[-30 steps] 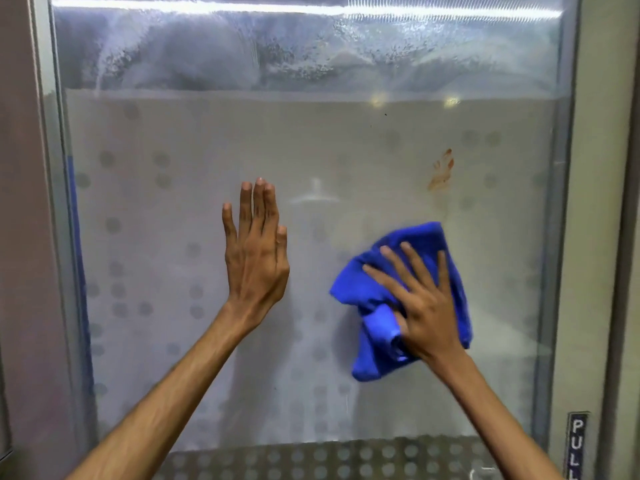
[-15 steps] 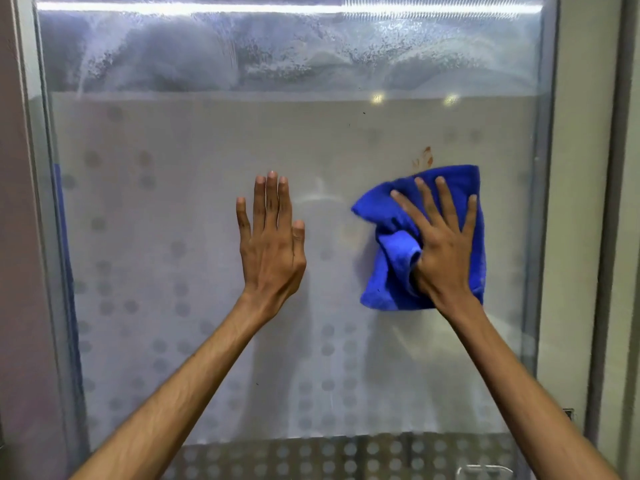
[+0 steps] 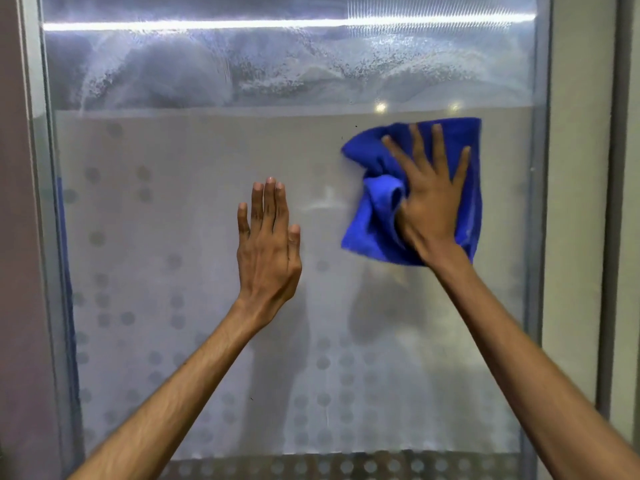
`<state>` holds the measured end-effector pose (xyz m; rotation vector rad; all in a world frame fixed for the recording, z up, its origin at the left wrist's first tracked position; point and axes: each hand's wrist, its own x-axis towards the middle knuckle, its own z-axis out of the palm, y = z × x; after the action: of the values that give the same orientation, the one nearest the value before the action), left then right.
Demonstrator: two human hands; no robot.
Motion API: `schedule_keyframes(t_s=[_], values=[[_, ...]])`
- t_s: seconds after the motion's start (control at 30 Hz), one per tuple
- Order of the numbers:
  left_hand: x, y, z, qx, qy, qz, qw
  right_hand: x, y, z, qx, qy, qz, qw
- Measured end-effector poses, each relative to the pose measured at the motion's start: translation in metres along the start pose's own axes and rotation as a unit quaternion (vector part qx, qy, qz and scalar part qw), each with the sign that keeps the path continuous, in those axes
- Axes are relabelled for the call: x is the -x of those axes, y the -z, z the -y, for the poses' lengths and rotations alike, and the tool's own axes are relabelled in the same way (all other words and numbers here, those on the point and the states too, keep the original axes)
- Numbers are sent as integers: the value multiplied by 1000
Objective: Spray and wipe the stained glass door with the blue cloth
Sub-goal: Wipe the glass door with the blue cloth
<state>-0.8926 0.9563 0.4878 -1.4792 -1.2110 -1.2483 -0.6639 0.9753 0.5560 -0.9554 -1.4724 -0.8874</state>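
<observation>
- The glass door [image 3: 173, 237] filled most of the view, set in a grey metal frame [image 3: 538, 237], with a pale wall [image 3: 578, 202] to the right of it.
- The blue cloth [image 3: 367, 223] lay against the pane's upper right part, at the top of the frosted band. It was bunched, with a thick fold standing out on its left side.
- The right hand [image 3: 429, 206] pressed the cloth flat to the glass, its fingers [image 3: 438, 147] straight and spread wide. The thumb was lost behind the fold, so its hold could not be told.
- The left hand [image 3: 268, 251] was released and empty, palm on the frosted glass left of the cloth and apart from it, fingers straight and close together.
- Above the frosted band, the clear strip carried white foamy streaks [image 3: 277, 74] in sweeping arcs.
- A bright line of light [image 3: 207, 26] ran across the top of the pane.
- Rows of grey dots [image 3: 322, 362] patterned the frosted band, denser toward the bottom.
</observation>
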Motion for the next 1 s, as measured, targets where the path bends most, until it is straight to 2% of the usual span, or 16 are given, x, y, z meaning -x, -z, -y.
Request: schedule_keyframes(t_s=[0.1,0.13,0.2,0.3,0.37,0.4,0.47,0.53,0.57,0.67,0.73,0.77,0.87,1.0], values=[[-3,1,2,1,-1,1,1000,42,-7,2,9,142,27,989],[-3,3,5,0,-6,3,1000,53,-3,-9,11,165,41,985],[-3,5,11,-1,-20,3,1000,51,6,-34,0,144,40,989],[-5,4,12,-4,-25,2,1000,-3,11,-42,-31,-1,-3,1000],[-7,3,8,-5,-15,-1,1000,-38,7,-19,-28,-37,-10,999],[-8,2,7,-6,-12,-5,1000,-45,3,-4,-21,-22,-2,1000],[-9,3,6,-7,-11,-7,1000,-34,-5,18,-12,67,19,997],[-10,6,12,-12,-17,-6,1000,-5,-11,16,-1,163,27,986],[-11,9,17,-16,-19,-3,1000,6,-9,8,5,176,31,984],[-17,15,31,-28,-10,-4,1000,-13,0,-10,-9,98,16,995],[-20,16,32,-28,-6,-5,1000,-49,3,-3,-32,31,10,999],[-21,15,31,-27,-5,-8,1000,-64,3,6,-29,24,10,999],[-20,10,29,-15,1,-16,1000,-64,-4,29,-6,103,25,994],[-16,9,29,-14,2,-22,1000,29,-14,25,25,204,42,978]])
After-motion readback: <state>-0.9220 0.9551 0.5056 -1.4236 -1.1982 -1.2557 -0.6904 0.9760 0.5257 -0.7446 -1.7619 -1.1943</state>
